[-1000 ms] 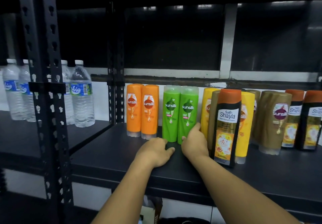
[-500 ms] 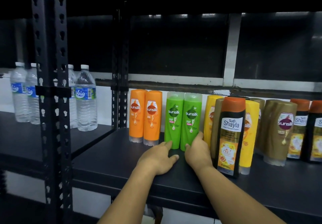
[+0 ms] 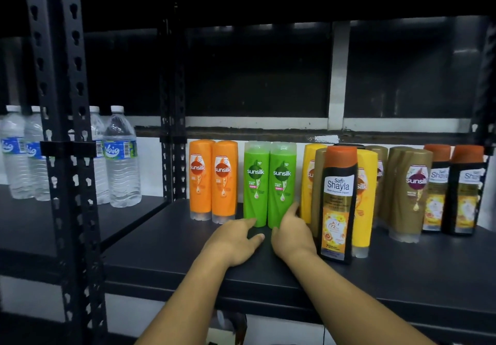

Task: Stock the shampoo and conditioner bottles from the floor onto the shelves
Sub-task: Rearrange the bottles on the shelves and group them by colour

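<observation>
A black metal shelf [image 3: 166,240] on slotted uprights runs across a dim room, with clear water bottles [image 3: 122,156] standing well to the left of the hands. Just left of and beyond the left hand [image 3: 233,240] stand two orange bottles [image 3: 213,181]; that hand rests loosely spread on the shelf, its fingertips reaching the base of the two upright green bottles [image 3: 269,183], holding nothing. The right hand [image 3: 291,233] is open too, fingers against the lower right side of the green pair, and just to its right stands a black Shayla bottle [image 3: 338,205] in front of yellow and brown bottles.
</observation>
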`<action>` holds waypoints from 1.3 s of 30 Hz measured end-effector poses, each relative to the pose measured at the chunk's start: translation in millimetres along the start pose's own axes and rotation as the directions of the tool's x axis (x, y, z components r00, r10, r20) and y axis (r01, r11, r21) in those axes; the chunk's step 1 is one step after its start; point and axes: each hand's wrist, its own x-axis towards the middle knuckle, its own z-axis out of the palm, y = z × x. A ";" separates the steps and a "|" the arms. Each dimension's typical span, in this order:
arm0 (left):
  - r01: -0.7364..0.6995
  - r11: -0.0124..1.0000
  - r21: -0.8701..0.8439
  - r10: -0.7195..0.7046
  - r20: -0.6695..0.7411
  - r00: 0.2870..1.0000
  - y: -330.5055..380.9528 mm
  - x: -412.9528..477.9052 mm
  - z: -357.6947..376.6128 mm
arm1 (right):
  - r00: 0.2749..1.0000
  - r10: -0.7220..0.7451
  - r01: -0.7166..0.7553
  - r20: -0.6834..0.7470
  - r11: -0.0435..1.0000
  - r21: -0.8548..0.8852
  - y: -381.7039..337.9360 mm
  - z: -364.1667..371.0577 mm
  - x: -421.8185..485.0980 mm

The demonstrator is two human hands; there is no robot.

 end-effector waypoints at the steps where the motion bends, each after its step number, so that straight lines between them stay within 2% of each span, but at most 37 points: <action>1: -0.004 1.000 0.005 0.004 -0.003 1.000 0.3 0.2 -0.4 | 0.999 -0.026 0.027 0.035 0.999 -0.019 1.0 -2.3 -4.3; 4: -0.026 1.000 0.013 0.026 -0.018 1.000 2.4 -0.5 -2.1 | 0.977 -0.111 0.128 0.180 0.988 -0.082 6.7 -20.6 -22.8; 7: -0.050 0.999 0.003 0.050 -0.030 0.998 4.9 -3.6 -3.6 | 0.931 -0.250 0.276 0.266 0.959 -0.064 21.0 -44.7 -44.9; 14: -0.145 0.989 0.037 0.141 0.090 0.986 21.1 -20.0 -7.3 | 0.819 -0.455 0.489 0.351 0.872 -0.010 72.8 -94.8 -74.2; 18: -0.195 0.979 0.063 0.179 0.203 0.963 35.9 -27.3 -6.8 | 0.808 -0.495 0.520 0.319 0.854 0.006 98.6 -113.4 -82.1; 20: -0.193 0.981 0.022 0.186 0.192 0.964 44.6 -26.9 -4.2 | 0.827 -0.493 0.507 0.270 0.862 0.018 110.1 -119.6 -83.6; 22: -0.193 0.980 -0.038 0.197 0.126 0.972 56.0 -24.3 1.4 | 0.873 -0.467 0.467 0.143 0.884 0.038 121.3 -122.3 -82.2; 25: -0.175 0.925 -0.337 0.177 -0.026 0.984 82.7 -14.9 7.4 | 0.931 -0.332 0.360 -0.154 0.907 0.220 132.1 -126.3 -71.3; 27: -0.161 0.852 -0.498 0.151 -0.062 0.987 105.4 -10.8 8.0 | 0.943 -0.196 0.286 -0.268 0.888 0.361 134.8 -129.7 -58.9; 29: -0.151 0.809 -0.568 0.140 -0.064 0.988 122.7 -4.9 11.0 | 0.953 -0.147 0.254 -0.265 0.865 0.434 135.8 -131.5 -42.6; 32: -0.149 0.777 -0.612 0.124 -0.082 0.989 134.2 4.8 20.0 | 0.975 -0.156 0.219 -0.159 0.796 0.564 132.6 -133.4 -22.4; 35: -0.151 0.728 -0.669 0.123 -0.089 0.988 138.5 11.7 29.2 | 0.978 -0.179 0.204 -0.103 0.762 0.614 129.7 -131.4 -8.1; 39: -0.209 0.660 -0.721 0.150 -0.146 0.978 140.5 15.5 44.7 | 0.976 -0.186 0.211 -0.109 0.718 0.663 134.4 -126.4 0.3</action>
